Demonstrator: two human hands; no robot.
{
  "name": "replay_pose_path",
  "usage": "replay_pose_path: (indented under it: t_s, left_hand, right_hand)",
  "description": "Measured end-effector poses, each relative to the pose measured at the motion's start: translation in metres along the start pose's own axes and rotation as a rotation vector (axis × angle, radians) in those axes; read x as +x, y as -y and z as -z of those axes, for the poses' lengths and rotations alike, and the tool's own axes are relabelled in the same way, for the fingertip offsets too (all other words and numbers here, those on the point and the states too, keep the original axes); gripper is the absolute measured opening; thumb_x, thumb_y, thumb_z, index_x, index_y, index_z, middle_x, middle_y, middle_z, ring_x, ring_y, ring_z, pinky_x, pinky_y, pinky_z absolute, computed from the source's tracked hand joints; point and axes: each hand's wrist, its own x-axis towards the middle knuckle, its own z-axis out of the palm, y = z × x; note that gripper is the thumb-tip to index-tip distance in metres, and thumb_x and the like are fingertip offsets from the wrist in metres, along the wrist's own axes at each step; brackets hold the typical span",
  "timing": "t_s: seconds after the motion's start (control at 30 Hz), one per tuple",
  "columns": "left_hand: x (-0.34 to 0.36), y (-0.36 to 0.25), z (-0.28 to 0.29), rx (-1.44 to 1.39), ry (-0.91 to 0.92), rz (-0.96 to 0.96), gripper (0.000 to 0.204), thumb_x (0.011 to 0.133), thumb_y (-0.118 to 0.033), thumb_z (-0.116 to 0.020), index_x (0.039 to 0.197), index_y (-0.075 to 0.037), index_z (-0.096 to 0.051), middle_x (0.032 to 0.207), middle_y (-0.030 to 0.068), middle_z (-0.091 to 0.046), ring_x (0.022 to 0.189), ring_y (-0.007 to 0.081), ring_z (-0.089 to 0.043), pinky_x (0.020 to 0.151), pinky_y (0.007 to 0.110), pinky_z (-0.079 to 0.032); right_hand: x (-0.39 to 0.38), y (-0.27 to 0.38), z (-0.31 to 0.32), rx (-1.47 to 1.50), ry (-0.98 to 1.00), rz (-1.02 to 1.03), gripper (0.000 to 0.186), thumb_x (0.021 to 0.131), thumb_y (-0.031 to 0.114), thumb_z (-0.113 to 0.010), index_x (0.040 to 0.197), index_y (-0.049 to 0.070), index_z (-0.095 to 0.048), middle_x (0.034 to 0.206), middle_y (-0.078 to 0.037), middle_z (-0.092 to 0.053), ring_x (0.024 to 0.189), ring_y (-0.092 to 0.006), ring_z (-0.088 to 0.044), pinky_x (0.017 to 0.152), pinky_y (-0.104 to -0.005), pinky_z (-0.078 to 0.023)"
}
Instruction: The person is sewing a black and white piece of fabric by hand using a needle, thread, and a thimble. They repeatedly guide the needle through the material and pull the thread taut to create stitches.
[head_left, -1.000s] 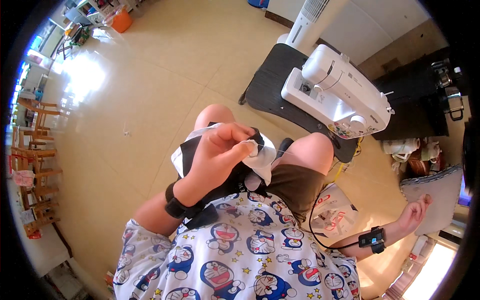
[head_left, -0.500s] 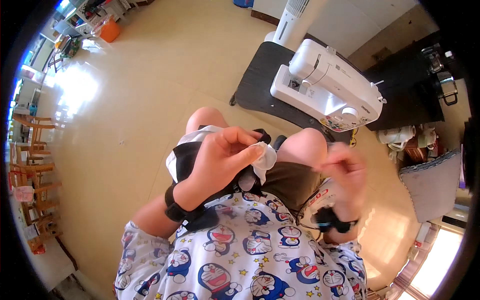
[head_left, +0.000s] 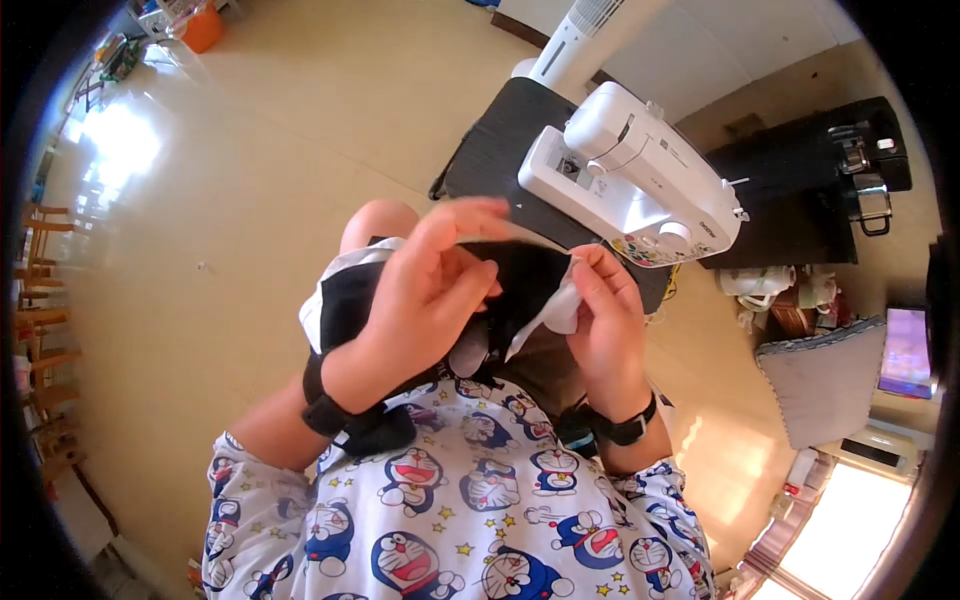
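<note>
Across my lap lies a black cloth (head_left: 522, 272) with white parts. My right hand (head_left: 608, 320) pinches the edge of a white cloth piece (head_left: 563, 312) between thumb and fingertips, at the right end of the black cloth. My left hand (head_left: 415, 295) is over the cloth's left part, its index finger raised and blurred, thumb apart from it, other fingers curled. Nothing shows in its grip. Another white cloth part (head_left: 340, 265) sticks out beyond my left wrist. Whether a thread runs between the hands cannot be made out.
A white sewing machine (head_left: 640, 175) stands on a small black table (head_left: 495, 140) ahead to the right, with a white tower-shaped appliance (head_left: 570, 55) behind. Further right are a black cabinet (head_left: 790, 185) and a grey cushioned chair (head_left: 825, 380). Wooden chairs (head_left: 45, 310) line the far left.
The white piece has passed from my left hand's pinch to my right hand. My right hand has come in from the right; my left fingers have parted. The view has shifted slightly right.
</note>
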Motion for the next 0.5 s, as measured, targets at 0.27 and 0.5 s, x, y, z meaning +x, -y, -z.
replay_pose_path:
  t_s: [0.27, 0.5]
  left_hand:
    - [0.013, -0.009, 0.005, 0.224, 0.225, 0.224, 0.016, 0.086, -0.008, -0.054, 0.100, 0.001, -0.055, 0.080, -0.0006, -0.057, 0.055, 0.0026, -0.044, 0.051, 0.017, -0.038]
    - [0.007, -0.008, 0.010, 0.054, 0.174, 0.356, 0.018, 0.089, -0.019, -0.050, 0.088, -0.003, -0.058, 0.065, -0.0073, -0.045, 0.053, 0.0005, -0.039, 0.047, 0.015, -0.030]
  right_hand:
    - [0.005, 0.014, 0.008, 0.129, 0.057, -0.286, 0.012, 0.086, 0.013, -0.054, 0.093, 0.004, -0.057, 0.081, 0.000, -0.059, 0.072, -0.0075, -0.056, 0.064, -0.0199, -0.044]
    - [0.002, 0.013, 0.003, 0.058, 0.123, -0.354, 0.014, 0.085, 0.013, -0.056, 0.094, 0.002, -0.056, 0.081, -0.002, -0.061, 0.068, -0.0087, -0.057, 0.062, -0.0200, -0.045]
